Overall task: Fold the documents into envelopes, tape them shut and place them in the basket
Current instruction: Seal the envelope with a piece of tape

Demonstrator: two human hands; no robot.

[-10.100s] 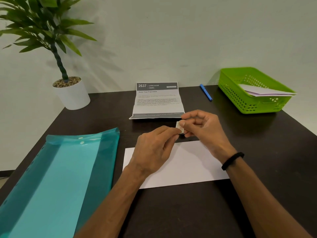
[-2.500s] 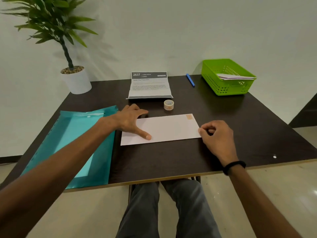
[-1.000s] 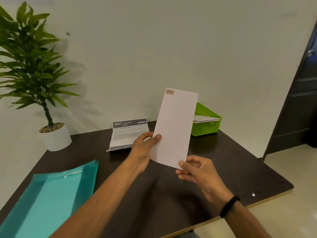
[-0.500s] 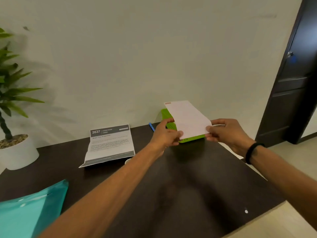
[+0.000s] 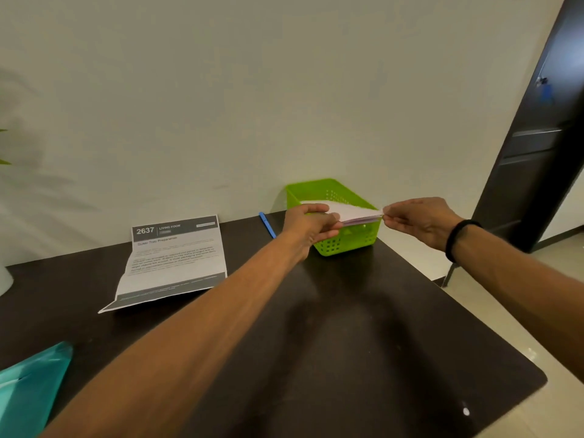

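A white envelope (image 5: 354, 211) lies nearly flat across the top of the green basket (image 5: 347, 240) at the table's far right corner. My left hand (image 5: 308, 227) pinches its left end and my right hand (image 5: 417, 222) pinches its right end. Other white paper shows just under it in the basket. A printed document (image 5: 172, 260), creased and partly unfolded, lies on the dark table (image 5: 347, 343) to the left of my left arm.
A blue pen (image 5: 267, 224) lies by the wall between the document and the basket. A teal plastic folder (image 5: 28, 390) sits at the near left corner. A dark door (image 5: 543, 137) stands to the right. The table's right edge drops to a pale floor.
Both hands have carried the envelope from upright in front of me over to the basket and lowered it flat onto the basket's top. My view has swung right.
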